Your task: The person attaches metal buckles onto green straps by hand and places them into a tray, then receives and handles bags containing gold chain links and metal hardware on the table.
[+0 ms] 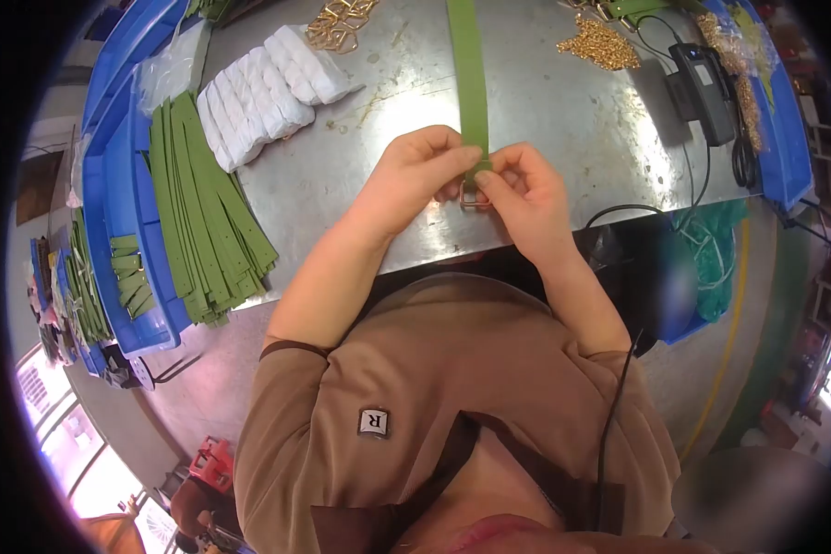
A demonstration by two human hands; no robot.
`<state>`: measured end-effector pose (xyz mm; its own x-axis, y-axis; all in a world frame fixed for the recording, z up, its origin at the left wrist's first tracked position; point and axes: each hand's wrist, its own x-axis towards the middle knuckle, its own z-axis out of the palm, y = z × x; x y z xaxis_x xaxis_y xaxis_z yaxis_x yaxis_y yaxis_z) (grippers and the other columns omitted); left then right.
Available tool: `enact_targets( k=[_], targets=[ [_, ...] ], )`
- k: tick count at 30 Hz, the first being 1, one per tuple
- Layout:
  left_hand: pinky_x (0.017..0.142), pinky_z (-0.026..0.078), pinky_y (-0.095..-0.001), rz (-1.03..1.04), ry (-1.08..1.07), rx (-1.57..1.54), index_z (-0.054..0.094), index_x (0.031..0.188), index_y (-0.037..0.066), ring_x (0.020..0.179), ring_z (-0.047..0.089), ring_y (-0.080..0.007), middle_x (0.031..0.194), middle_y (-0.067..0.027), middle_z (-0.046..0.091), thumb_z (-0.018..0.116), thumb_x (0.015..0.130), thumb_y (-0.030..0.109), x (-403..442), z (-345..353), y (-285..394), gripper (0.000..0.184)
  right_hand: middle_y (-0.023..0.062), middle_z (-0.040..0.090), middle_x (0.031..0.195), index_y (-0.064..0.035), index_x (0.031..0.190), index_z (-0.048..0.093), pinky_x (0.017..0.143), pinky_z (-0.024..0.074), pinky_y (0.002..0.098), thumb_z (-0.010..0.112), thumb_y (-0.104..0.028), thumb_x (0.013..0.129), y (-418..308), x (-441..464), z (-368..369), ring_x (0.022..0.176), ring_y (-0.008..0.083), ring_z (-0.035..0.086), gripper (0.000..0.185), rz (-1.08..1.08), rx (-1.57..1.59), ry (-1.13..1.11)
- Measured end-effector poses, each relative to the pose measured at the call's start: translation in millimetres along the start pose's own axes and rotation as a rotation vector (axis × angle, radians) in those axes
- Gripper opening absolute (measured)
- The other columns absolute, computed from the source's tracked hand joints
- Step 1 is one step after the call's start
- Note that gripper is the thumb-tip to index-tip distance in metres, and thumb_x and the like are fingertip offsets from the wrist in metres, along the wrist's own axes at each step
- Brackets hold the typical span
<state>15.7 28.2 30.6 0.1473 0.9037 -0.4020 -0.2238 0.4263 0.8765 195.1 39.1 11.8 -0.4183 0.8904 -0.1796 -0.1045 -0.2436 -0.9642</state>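
Observation:
A long green strap (469, 78) runs down the metal table toward me. Its near end passes through a small metal buckle (474, 201) at the table's front edge. My left hand (425, 174) pinches the strap from the left, its thumb lying across the green material just above the buckle. From the other side my right hand (528, 194) is closed on the strap end beside the buckle, thumb and forefinger together. The fingers partly hide the fold of the strap around the buckle.
Green strips (203, 217) lie in a pile at the left, beside white wrapped bundles (258, 97) and a blue bin (138, 249). Gold buckles (342, 23) and small gold pieces (600, 43) sit farther back. A black power adapter (704, 92) with cables is at the right.

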Motion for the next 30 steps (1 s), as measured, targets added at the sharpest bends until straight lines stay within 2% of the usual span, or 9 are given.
enact_targets(
  k=[2, 5, 12, 17, 20, 23, 25, 30],
  targets=[
    [0.058, 0.04, -0.0199, 0.011, -0.016, 0.005, 0.067, 0.094, 0.003, 0.065, 0.054, -0.0064, 0.078, 0.0005, 0.063, 0.067, 0.09, 0.016, -2, 1, 3, 0.014, 0.0023, 0.061, 0.085, -0.0018, 0.099, 0.055, 0.066, 0.0497, 0.0205, 0.062, 0.001, 0.092, -1, 3, 3, 0.073, 0.0062, 0.058, 0.01, -0.069, 0.187, 0.031],
    [0.055, 0.041, -0.0204, 0.034, 0.003, 0.089, 0.067, 0.092, 0.001, 0.063, 0.054, -0.0069, 0.075, -0.0014, 0.063, 0.068, 0.087, 0.014, -2, -2, 5, 0.014, 0.0022, 0.06, 0.083, -0.0021, 0.1, 0.055, 0.064, 0.0493, 0.0206, 0.061, 0.0, 0.093, -2, 7, 1, 0.071, 0.0066, 0.058, 0.009, -0.036, 0.155, 0.017],
    [0.055, 0.044, -0.0209, 0.056, 0.065, -0.039, 0.066, 0.095, 0.0, 0.063, 0.056, -0.007, 0.076, -0.002, 0.064, 0.068, 0.089, 0.011, 1, -1, -3, 0.013, 0.0034, 0.062, 0.086, -0.0007, 0.102, 0.057, 0.064, 0.0496, 0.0205, 0.06, -0.002, 0.094, 4, 14, 2, 0.072, 0.0074, 0.059, 0.008, -0.021, 0.133, 0.052],
    [0.053, 0.045, -0.0208, 0.08, 0.084, -0.056, 0.065, 0.094, -0.001, 0.061, 0.056, -0.0068, 0.076, -0.0023, 0.064, 0.065, 0.091, 0.009, 3, -1, -8, 0.011, 0.0041, 0.064, 0.089, 0.0012, 0.109, 0.06, 0.069, 0.05, 0.022, 0.057, -0.005, 0.096, 3, 12, 5, 0.076, 0.008, 0.06, 0.015, 0.051, 0.279, 0.069],
    [0.053, 0.044, -0.0207, 0.098, 0.112, -0.06, 0.065, 0.094, -0.001, 0.061, 0.056, -0.0069, 0.075, -0.0024, 0.064, 0.065, 0.091, 0.009, 4, -2, -9, 0.01, 0.0039, 0.064, 0.088, 0.0018, 0.111, 0.06, 0.071, 0.049, 0.0229, 0.056, -0.005, 0.097, 5, 11, 5, 0.077, 0.0088, 0.059, 0.016, -0.019, 0.208, -0.005],
    [0.053, 0.044, -0.021, 0.095, 0.11, -0.059, 0.065, 0.094, -0.001, 0.061, 0.056, -0.007, 0.074, -0.0024, 0.063, 0.065, 0.091, 0.009, 1, -2, -9, 0.01, 0.0038, 0.063, 0.084, 0.0024, 0.108, 0.06, 0.07, 0.048, 0.0234, 0.056, -0.005, 0.097, 3, 11, -1, 0.075, 0.0092, 0.058, 0.014, 0.018, 0.059, -0.032],
    [0.057, 0.046, -0.0213, 0.097, 0.105, -0.071, 0.064, 0.095, 0.0, 0.063, 0.056, -0.0082, 0.075, -0.003, 0.063, 0.065, 0.091, 0.008, 0, -1, -8, 0.01, 0.0041, 0.063, 0.083, 0.0026, 0.107, 0.06, 0.069, 0.048, 0.0234, 0.056, -0.005, 0.097, 5, 13, -2, 0.074, 0.0092, 0.058, 0.013, 0.023, 0.087, -0.034],
    [0.058, 0.046, -0.0216, 0.089, 0.118, -0.101, 0.063, 0.097, 0.0, 0.063, 0.056, -0.0086, 0.075, -0.0032, 0.063, 0.065, 0.091, 0.008, 0, -1, -5, 0.01, 0.0049, 0.063, 0.081, 0.0026, 0.104, 0.06, 0.066, 0.0481, 0.024, 0.055, -0.006, 0.097, 6, 16, -2, 0.069, 0.0092, 0.056, 0.012, 0.069, 0.163, -0.012]
  ],
)
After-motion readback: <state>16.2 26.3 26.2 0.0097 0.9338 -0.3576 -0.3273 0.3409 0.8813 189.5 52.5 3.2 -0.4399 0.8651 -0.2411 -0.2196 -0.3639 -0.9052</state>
